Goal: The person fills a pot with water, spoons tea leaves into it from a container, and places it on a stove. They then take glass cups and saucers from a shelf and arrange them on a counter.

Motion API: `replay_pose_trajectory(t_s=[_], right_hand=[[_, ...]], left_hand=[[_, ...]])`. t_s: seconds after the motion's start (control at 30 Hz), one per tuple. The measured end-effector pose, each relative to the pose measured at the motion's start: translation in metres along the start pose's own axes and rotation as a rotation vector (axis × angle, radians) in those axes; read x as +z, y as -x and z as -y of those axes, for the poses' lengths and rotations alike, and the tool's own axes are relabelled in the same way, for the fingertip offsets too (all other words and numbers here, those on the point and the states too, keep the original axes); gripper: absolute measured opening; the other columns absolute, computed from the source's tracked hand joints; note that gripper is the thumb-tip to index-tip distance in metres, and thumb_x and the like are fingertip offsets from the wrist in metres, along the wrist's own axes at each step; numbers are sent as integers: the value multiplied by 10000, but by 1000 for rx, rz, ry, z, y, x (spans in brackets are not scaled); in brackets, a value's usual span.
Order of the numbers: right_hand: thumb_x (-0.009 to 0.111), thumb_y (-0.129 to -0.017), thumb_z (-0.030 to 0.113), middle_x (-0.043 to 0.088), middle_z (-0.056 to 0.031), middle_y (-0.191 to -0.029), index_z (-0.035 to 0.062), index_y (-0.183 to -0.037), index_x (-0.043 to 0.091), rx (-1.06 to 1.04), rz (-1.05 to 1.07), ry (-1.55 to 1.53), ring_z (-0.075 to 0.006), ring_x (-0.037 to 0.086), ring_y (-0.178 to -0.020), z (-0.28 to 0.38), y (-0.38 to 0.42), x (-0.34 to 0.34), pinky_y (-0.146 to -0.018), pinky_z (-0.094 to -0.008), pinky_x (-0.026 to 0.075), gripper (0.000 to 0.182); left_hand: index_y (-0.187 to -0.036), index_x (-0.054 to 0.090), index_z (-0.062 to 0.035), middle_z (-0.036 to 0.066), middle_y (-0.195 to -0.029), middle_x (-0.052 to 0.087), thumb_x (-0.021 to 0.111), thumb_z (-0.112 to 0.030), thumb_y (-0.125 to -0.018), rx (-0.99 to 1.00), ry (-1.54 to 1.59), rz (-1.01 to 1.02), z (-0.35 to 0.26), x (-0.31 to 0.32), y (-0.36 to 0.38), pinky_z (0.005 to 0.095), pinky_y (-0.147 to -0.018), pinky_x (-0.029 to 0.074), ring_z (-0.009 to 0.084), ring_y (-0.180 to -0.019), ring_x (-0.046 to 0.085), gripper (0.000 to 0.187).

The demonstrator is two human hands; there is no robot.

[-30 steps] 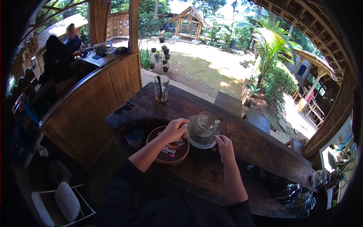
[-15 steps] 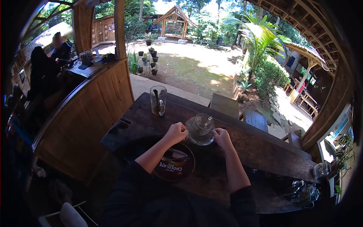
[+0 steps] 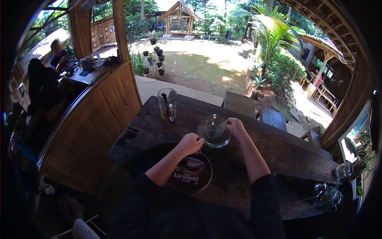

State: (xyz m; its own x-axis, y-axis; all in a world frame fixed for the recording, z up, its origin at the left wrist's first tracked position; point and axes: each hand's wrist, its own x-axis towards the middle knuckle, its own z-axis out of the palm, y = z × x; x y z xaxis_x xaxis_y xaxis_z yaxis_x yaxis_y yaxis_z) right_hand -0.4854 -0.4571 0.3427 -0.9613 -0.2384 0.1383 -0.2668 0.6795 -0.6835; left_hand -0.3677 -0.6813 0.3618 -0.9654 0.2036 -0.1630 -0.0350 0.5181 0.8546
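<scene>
A clear glass cup (image 3: 215, 129) stands upright on a clear glass saucer (image 3: 221, 144) on the dark wooden table, its handle towards the far side. My left hand (image 3: 190, 144) is closed, thumb and fingers pinching the saucer's near left rim. On the opposite side, my right hand (image 3: 236, 127) pinches the saucer's far right rim, beside the cup; its fingertips are partly hidden. Just below my left hand lies a round dark red tin or tray (image 3: 189, 175) with "CHOCOLATE PIE" printed on it. A tall glass mug (image 3: 167, 105) holding a dark stick stands behind my left hand.
The wooden table (image 3: 274, 159) runs off to the right, where several glass items (image 3: 328, 194) and a glass jar (image 3: 343, 171) stand. A wooden partition (image 3: 95, 119) rises at left, with two people behind it. Benches (image 3: 239, 104) line the table's far side.
The saucer and cup have turned counterclockwise, the cup's handle swinging from far right to straight away. My left hand has come nearer me and my right hand has gone farther out.
</scene>
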Motion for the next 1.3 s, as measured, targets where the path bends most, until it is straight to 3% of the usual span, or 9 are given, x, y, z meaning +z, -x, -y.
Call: replay_pose_trajectory(t_s=[0.07, 0.17, 0.27, 0.43, 0.53, 0.93, 1.07, 1.23, 1.3], right_hand=[[652, -738, 188, 613, -88, -613, 21, -814, 658, 33, 6, -37, -155, 588, -566, -1, -12, 3, -548, -289, 466, 183], [704, -724, 252, 619, -50, -636, 50, -838, 674, -37, 33, -12, -93, 556, -602, -1, -29, 8, -554, -263, 452, 234], [715, -713, 246, 630, -49, -652, 52, -855, 685, 128, 121, -44, -79, 549, -613, 22, -34, 4, -570, -255, 457, 243], [734, -683, 219, 627, -13, -661, 18, -822, 679, -129, 148, -158, -73, 545, -610, 4, -59, 23, -576, -248, 464, 251], [734, -658, 253, 646, -83, -662, 15, -808, 685, -117, 182, -186, -118, 581, -618, 3, -65, 27, -595, -294, 478, 286], [743, -654, 255, 648, -79, -662, 19, -824, 685, -115, 161, -188, -107, 581, -622, -2, -64, 28, -597, -287, 479, 297], [716, -714, 186, 646, -26, -704, 20, -853, 681, -79, 129, -162, -68, 561, -625, 8, -54, 17, -595, -240, 476, 220], [663, -760, 174, 667, -95, -818, 24, -894, 668, -110, -27, 8, -161, 630, -773, 28, -28, -16, -716, -287, 485, 201], [651, -768, 167, 654, -105, -891, 23, -908, 662, -171, -89, 14, -178, 618, -847, 32, -12, -30, -758, -297, 475, 201]], left_hand=[[-727, 608, 43, 93, -567, 612, 494, -230, -840, 0, -24, 13, -4, 7, 1, 279, -477, 444, 132, -478, 570, 317], [-663, 595, 36, 158, -586, 592, 509, -231, -790, 133, -108, -33, -6, 18, 0, 360, -597, 471, 284, -606, 623, 308], [-667, 594, 42, 170, -602, 593, 511, -236, -789, 200, -145, -56, 0, 28, -7, 366, -603, 471, 296, -626, 624, 314], [-678, 591, 46, 179, -610, 591, 505, -207, -806, 184, -88, 18, -6, 34, -10, 376, -596, 463, 296, -636, 625, 297], [-691, 591, 47, 172, -608, 590, 492, -188, -817, 210, -23, 29, -4, 39, -10, 379, -591, 459, 293, -631, 624, 284], [-754, 607, 35, 167, -631, 599, 499, -196, -813, 269, -128, -23, 0, 37, -9, 376, -607, 462, 294, -644, 624, 262], [-873, 606, 14, 199, -743, 608, 528, -208, -831, 228, -201, 26, 2, 36, -7, 377, -657, 458, 309, -759, 623, 239], [-889, 607, 16, 207, -746, 604, 530, -207, -829, 301, -250, 6, -2, 30, 4, 380, -658, 456, 322, -738, 617, 243], [-891, 608, 27, 171, -702, 617, 531, -191, -837, 331, -240, -11, -10, 25, 14, 344, -615, 469, 267, -664, 628, 237]])
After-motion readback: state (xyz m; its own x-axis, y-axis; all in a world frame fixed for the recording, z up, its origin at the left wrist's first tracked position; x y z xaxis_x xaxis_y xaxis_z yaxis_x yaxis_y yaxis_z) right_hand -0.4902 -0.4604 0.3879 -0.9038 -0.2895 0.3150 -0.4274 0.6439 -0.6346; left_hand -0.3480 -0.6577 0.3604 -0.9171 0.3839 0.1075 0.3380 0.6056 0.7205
